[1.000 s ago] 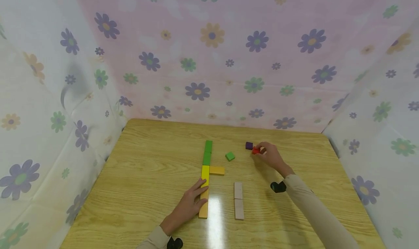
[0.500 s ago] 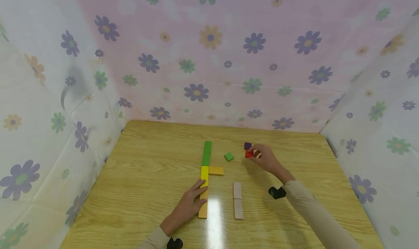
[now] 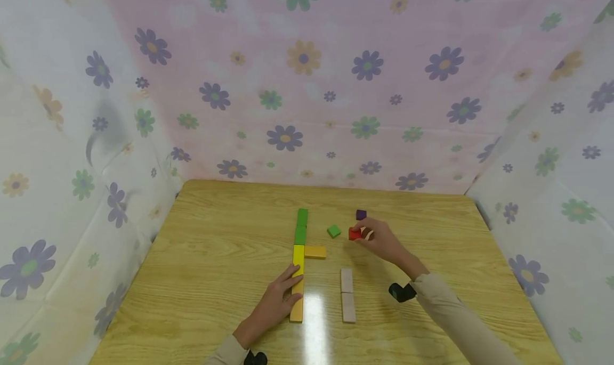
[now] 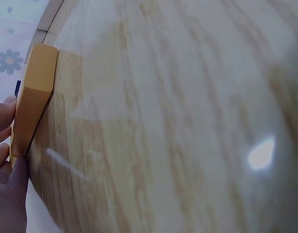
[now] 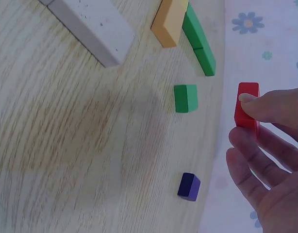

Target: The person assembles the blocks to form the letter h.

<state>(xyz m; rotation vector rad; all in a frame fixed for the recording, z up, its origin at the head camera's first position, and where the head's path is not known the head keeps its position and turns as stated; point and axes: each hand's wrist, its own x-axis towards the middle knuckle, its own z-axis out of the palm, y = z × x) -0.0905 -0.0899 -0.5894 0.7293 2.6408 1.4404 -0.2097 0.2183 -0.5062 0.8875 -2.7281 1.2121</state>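
Observation:
Between thumb and fingertips of my right hand is a small red block, pinched above the table in the right wrist view. Near it on the table lie a purple block and a small green block. My left hand rests with spread fingers on a straight row: an orange block at the near end, a yellow block, then two green blocks. Part of the row is hidden under the fingers. The left wrist view shows fingertips touching the orange block.
Another orange block juts right from the yellow one. Two pale wooden blocks lie end to end right of the row. Flowered cloth surrounds the wooden table at the back and sides.
The right hand has carried the red block left and slightly nearer, away from beside the purple block toward the small green block. The left hand stays on the row.

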